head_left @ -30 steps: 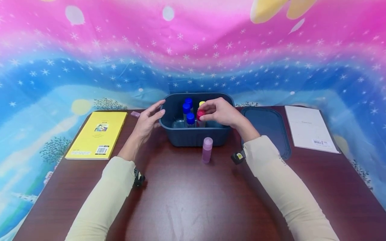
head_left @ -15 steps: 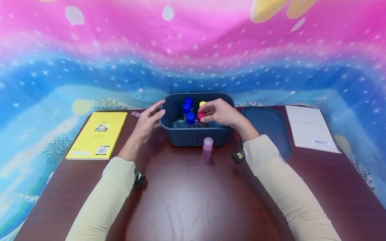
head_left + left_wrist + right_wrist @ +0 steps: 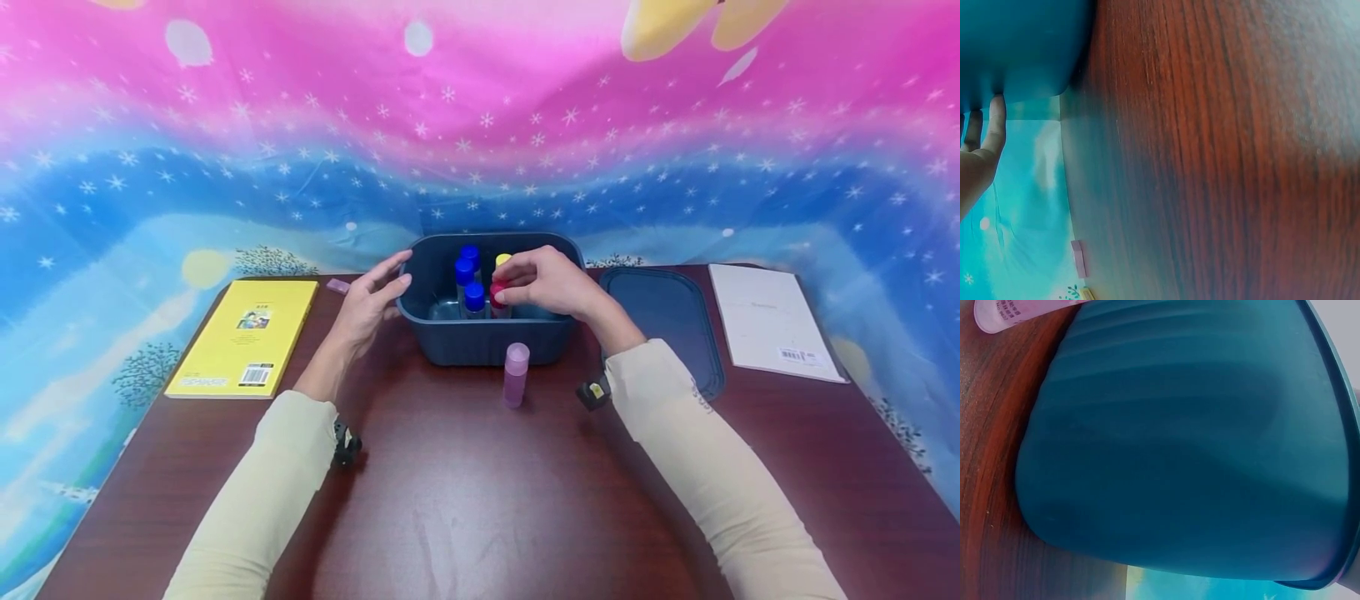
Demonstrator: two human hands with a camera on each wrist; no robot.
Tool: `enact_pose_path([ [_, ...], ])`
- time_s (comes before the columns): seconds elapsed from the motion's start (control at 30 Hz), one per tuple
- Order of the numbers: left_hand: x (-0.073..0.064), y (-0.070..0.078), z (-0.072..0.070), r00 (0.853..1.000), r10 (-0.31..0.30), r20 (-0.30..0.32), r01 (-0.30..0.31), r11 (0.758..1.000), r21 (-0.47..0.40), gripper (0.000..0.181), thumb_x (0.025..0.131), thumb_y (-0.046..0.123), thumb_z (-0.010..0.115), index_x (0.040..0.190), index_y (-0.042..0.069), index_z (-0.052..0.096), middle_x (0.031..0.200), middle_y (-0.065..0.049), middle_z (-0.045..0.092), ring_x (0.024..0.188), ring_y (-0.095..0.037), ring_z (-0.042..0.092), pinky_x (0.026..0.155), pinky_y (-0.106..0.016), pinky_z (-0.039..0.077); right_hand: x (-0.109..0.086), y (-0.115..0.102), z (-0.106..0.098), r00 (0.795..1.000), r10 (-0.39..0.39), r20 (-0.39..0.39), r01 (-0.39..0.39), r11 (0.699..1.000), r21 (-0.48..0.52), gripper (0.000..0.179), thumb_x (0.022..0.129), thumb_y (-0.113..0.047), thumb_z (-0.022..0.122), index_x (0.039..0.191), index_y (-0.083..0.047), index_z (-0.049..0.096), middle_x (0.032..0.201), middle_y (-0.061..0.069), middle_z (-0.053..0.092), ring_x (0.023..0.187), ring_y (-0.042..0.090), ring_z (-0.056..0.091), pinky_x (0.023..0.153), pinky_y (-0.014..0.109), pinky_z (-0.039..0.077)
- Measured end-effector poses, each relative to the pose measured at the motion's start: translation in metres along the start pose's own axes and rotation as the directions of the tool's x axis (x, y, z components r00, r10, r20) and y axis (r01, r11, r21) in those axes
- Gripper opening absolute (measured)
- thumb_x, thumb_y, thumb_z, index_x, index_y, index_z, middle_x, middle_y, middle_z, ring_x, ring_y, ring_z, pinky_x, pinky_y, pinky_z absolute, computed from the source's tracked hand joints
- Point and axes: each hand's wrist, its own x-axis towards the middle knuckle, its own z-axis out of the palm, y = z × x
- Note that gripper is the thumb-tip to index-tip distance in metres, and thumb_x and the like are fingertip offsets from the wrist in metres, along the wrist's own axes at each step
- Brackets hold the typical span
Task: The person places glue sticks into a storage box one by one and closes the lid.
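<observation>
A dark blue-grey bin [image 3: 487, 342] stands at the back of the table. My left hand [image 3: 358, 312] touches its left side with fingers extended; in the left wrist view its fingertips [image 3: 997, 115] rest on the bin's wall. Over the bin's front rim reaches my right hand [image 3: 547, 283], pinching a red-capped bottle [image 3: 498, 293] inside between thumb and fingers. Several blue-capped bottles [image 3: 474, 296] stand upright to its left, and a yellow-capped bottle [image 3: 503, 260] is behind it. In the right wrist view, the bin hides most of the right hand.
A pink translucent tube [image 3: 515, 375] stands upright before the bin. To the right lie a dark lid [image 3: 663, 325] and a white book [image 3: 772, 321]. At the left are a yellow book [image 3: 243, 337] and a small pink block [image 3: 338, 286]. A patterned cloth [image 3: 480, 125] hangs behind.
The red cap now appears slightly lower between my right fingers. My left hand keeps its place on the bin.
</observation>
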Motion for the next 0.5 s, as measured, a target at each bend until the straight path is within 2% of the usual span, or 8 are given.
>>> enact_pose_path([
  [0.3, -0.001, 0.001, 0.001, 1.0, -0.011, 0.004, 0.011, 1.0, -0.004, 0.053, 0.104, 0.02, 0.059, 0.155, 0.012, 0.044, 0.161, -0.01, 0.034, 0.141, -0.03, 0.042, 0.107, -0.06, 0.04, -0.008, -0.003, -0.003, 0.993, -0.098, -0.068, 0.099, 0.995, 0.012, 0.034, 0.095, -0.017, 0.074, 0.126, -0.003, 0.069, 0.123, 0.012, 0.07, 0.113, 0.025, 0.066, 0.099, 0.042, 0.053],
  [0.5, -0.002, 0.003, 0.001, 1.0, -0.012, 0.005, 0.012, 1.0, -0.001, 0.054, 0.104, 0.021, 0.059, 0.155, 0.012, 0.044, 0.161, -0.01, 0.032, 0.142, -0.03, 0.04, 0.108, -0.06, 0.04, -0.012, 0.001, -0.003, 0.963, -0.233, -0.137, 0.241, 0.97, 0.043, 0.029, 0.097, -0.02, 0.071, 0.123, -0.006, 0.072, 0.12, 0.008, 0.071, 0.108, 0.021, 0.068, 0.094, 0.039, 0.055],
])
